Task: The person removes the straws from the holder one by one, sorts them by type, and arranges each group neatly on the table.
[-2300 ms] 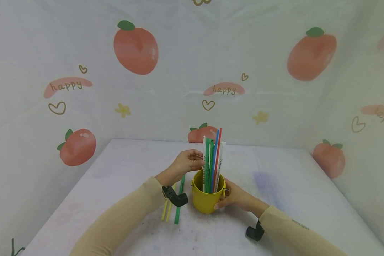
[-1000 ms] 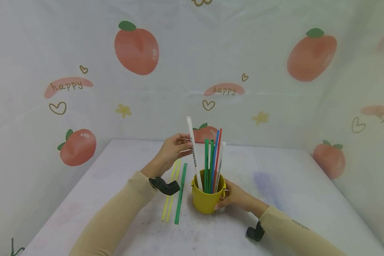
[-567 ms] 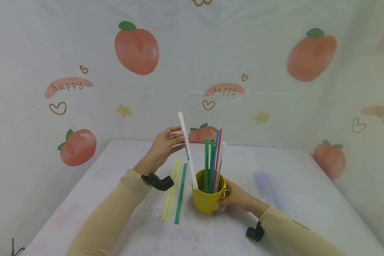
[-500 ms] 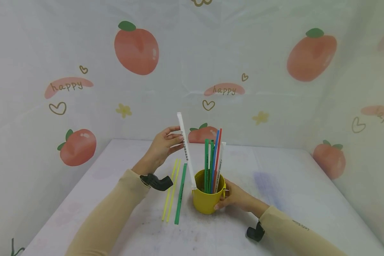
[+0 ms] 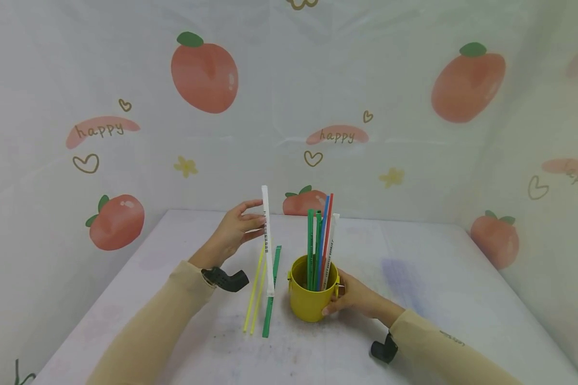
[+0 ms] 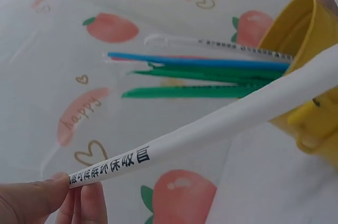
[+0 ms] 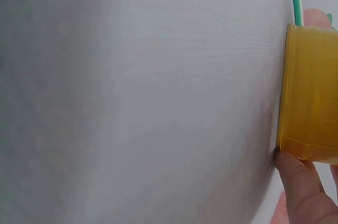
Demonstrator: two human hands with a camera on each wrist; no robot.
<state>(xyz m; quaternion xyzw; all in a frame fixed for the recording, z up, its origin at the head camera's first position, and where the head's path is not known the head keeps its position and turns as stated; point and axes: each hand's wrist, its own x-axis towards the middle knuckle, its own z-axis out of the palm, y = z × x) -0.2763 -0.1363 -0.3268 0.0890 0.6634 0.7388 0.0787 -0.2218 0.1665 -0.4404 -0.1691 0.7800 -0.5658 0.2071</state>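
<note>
My left hand [image 5: 228, 232] pinches a white paper-wrapped drinking straw [image 5: 267, 267] near its upper part, between thumb and fingers. The straw stands nearly upright left of the small yellow bucket [image 5: 305, 307], its lower end overlapping a green wrapped straw [image 5: 267, 323] on the table. Dark printing runs along the white wrapper [image 6: 227, 123] in the left wrist view. My right hand [image 5: 358, 297] holds the bucket from its right side, thumb low on the front wall. Inside the bucket lean green straws [image 5: 310, 240], a blue one [image 5: 324, 235], a red one [image 5: 328, 235] and another white-wrapped one [image 5: 334, 235].
Two thin yellow straws [image 5: 248, 310] lie side by side on the white table [image 5: 347, 353], left of the green straw. Behind the table hangs a white curtain [image 5: 270, 80] printed with fruit and hearts. Each wrist carries a black camera mount [image 5: 228, 279].
My left hand has drawn the white straw up out of the bucket, over the rim, then moved it left and lowered it slightly. The right hand and bucket stay put.
</note>
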